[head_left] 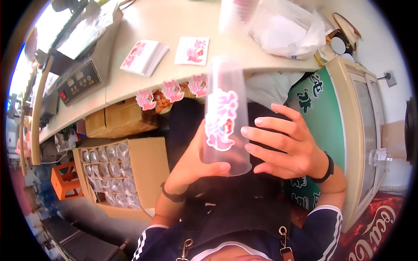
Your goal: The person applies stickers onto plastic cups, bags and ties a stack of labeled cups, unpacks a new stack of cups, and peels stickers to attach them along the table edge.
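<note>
My left hand (190, 157) is wrapped round a tall clear plastic cup (226, 76), its thumb lying across the lower part. A pink-and-white sticker (221, 119) sits on the cup's wall. To the right, my right hand (289, 143) is open with its fingers spread; its fingertips are at the cup's side, and I cannot tell whether they touch it. Along the table's front edge hang several cut-out pink stickers (172, 90). On the tabletop lie a thick stack of sticker sheets (143, 58) and a thinner pile of sheets (191, 51).
At the table's back stand stacked cups (237, 15) beside a white plastic bag (285, 32). A control box (78, 82) is at left. Below are an open carton of wrapped cups (148, 174) and an orange stool (65, 180). A glass-doored cabinet (363, 113) stands at right.
</note>
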### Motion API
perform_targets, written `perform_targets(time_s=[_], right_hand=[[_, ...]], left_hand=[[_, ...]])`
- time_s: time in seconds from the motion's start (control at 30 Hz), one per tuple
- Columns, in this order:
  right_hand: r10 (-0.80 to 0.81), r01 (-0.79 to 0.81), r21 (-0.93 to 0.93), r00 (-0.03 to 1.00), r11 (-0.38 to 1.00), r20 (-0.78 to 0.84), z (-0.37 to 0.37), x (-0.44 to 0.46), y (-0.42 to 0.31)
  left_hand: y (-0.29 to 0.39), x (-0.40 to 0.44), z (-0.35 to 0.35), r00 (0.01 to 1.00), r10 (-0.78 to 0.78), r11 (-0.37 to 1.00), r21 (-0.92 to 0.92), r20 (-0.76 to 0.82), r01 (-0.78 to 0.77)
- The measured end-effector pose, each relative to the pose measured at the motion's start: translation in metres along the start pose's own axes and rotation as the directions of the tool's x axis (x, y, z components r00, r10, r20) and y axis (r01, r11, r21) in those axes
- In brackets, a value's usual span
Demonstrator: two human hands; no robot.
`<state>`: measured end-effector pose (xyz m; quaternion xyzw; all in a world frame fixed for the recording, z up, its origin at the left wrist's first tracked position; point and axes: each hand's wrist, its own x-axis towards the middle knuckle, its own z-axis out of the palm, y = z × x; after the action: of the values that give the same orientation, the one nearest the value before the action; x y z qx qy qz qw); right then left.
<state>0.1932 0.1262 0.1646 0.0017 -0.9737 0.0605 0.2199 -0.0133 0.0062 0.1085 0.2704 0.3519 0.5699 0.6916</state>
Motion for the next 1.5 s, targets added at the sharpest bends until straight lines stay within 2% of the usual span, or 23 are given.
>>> perform_targets(time_s=[0.13, 0.27, 0.4, 0.47, 0.5, 0.53, 0.6, 0.63, 0.7, 0.73, 0.8, 0.83, 0.87, 0.9, 0.93, 0.97, 1.0, 1.07, 1.17, 1.3, 1.4, 1.47, 1.5], right_hand=[[0.028, -0.029, 0.037, 0.999, 0.999, 0.026, 0.004, 0.008, 0.001], [-0.023, 0.021, 0.048, 0.999, 0.999, 0.038, 0.018, 0.008, -0.002], [0.021, 0.004, 0.201, 0.992, 0.98, -0.125, 0.009, 0.014, 0.003], [0.292, -0.11, 0.619, 0.935, 0.777, -0.2, 0.019, 0.02, 0.003], [0.313, -0.24, 0.59, 0.95, 0.771, -0.023, 0.017, 0.018, 0.004], [0.418, -0.309, 0.738, 0.907, 0.6, 0.039, 0.025, 0.023, 0.0], [0.493, -0.418, 0.789, 0.853, 0.451, 0.17, 0.008, 0.04, 0.002], [0.48, -0.401, 0.778, 0.865, 0.484, 0.147, -0.005, 0.05, 0.008], [0.423, -0.135, 0.597, 0.825, 0.791, -0.374, -0.051, 0.082, 0.03], [0.439, -0.101, 0.554, 0.732, 0.826, -0.521, -0.089, 0.109, 0.036], [0.145, 0.176, 0.276, 0.531, 0.945, -0.835, -0.16, 0.17, 0.062], [0.008, 0.096, 0.062, 0.485, 0.994, -0.874, -0.2, 0.189, 0.086], [0.058, -0.126, 0.007, 0.401, 0.992, -0.914, -0.23, 0.206, 0.099], [-0.015, -0.188, -0.085, 0.35, 0.978, -0.937, -0.255, 0.224, 0.122], [-0.104, -0.001, -0.112, 0.359, 0.994, -0.927, -0.266, 0.242, 0.133], [-0.161, -0.088, -0.189, 0.252, 0.978, -0.954, -0.276, 0.255, 0.164], [-0.16, -0.091, -0.188, 0.252, 0.978, -0.954, -0.271, 0.256, 0.165], [0.296, -0.411, 0.084, 0.485, 0.908, -0.823, -0.257, 0.262, 0.164], [0.192, -0.383, -0.061, 0.587, 0.922, -0.786, -0.218, 0.267, 0.207], [0.443, -0.488, 0.121, 0.626, 0.864, -0.641, -0.186, 0.244, 0.216], [0.402, -0.441, 0.098, 0.677, 0.892, -0.617, -0.156, 0.224, 0.218], [0.408, -0.338, 0.23, 0.698, 0.912, -0.589, -0.156, 0.209, 0.223], [0.537, -0.354, 0.411, 0.649, 0.84, -0.539, -0.165, 0.196, 0.226]], left_hand=[[-0.011, 0.005, 0.005, 0.985, 0.168, 0.954, 0.247, 0.039, -0.172], [-0.014, 0.004, -0.001, 0.989, 0.145, 0.974, 0.174, 0.007, -0.144], [-0.02, 0.004, -0.001, 0.898, 0.436, 0.841, 0.384, -0.063, -0.382], [-0.017, 0.008, 0.007, 0.881, 0.469, 0.786, 0.484, -0.062, -0.385], [-0.016, 0.016, 0.001, 0.864, 0.503, 0.661, 0.63, 0.032, -0.409], [-0.018, 0.021, -0.003, 0.857, 0.504, 0.553, 0.721, 0.109, -0.417], [-0.019, 0.028, 0.004, 0.767, 0.623, 0.551, 0.61, 0.153, -0.569], [-0.016, 0.029, 0.002, 0.744, 0.645, 0.524, 0.608, 0.174, -0.597], [-0.011, 0.027, -0.001, 0.739, 0.657, 0.504, 0.642, 0.15, -0.578], [-0.011, 0.028, -0.004, 0.729, 0.664, 0.489, 0.64, 0.168, -0.593], [-0.012, 0.03, -0.011, 0.755, 0.636, 0.504, 0.654, 0.161, -0.564], [-0.015, 0.029, -0.012, 0.776, 0.616, 0.557, 0.623, 0.135, -0.55], [-0.014, 0.028, -0.011, 0.775, 0.616, 0.552, 0.623, 0.143, -0.554], [-0.013, 0.024, -0.009, 0.791, 0.603, 0.601, 0.593, 0.104, -0.536], [-0.013, 0.021, -0.009, 0.808, 0.586, 0.65, 0.56, 0.062, -0.514], [-0.013, 0.018, -0.01, 0.809, 0.584, 0.65, 0.56, 0.064, -0.514], [-0.013, 0.016, -0.012, 0.814, 0.58, 0.668, 0.562, 0.019, -0.489], [-0.014, 0.01, -0.019, 0.819, 0.573, 0.686, 0.563, -0.028, -0.46], [-0.014, 0.003, -0.029, 0.793, 0.599, 0.685, 0.586, -0.113, -0.433], [-0.019, 0.001, -0.039, 0.801, 0.579, 0.704, 0.59, -0.154, -0.396], [-0.019, 0.001, -0.037, 0.809, 0.564, 0.714, 0.589, -0.165, -0.378], [-0.02, 0.005, -0.042, 0.833, 0.529, 0.727, 0.593, -0.161, -0.347], [-0.021, 0.006, -0.043, 0.852, 0.499, 0.74, 0.59, -0.16, -0.322]])
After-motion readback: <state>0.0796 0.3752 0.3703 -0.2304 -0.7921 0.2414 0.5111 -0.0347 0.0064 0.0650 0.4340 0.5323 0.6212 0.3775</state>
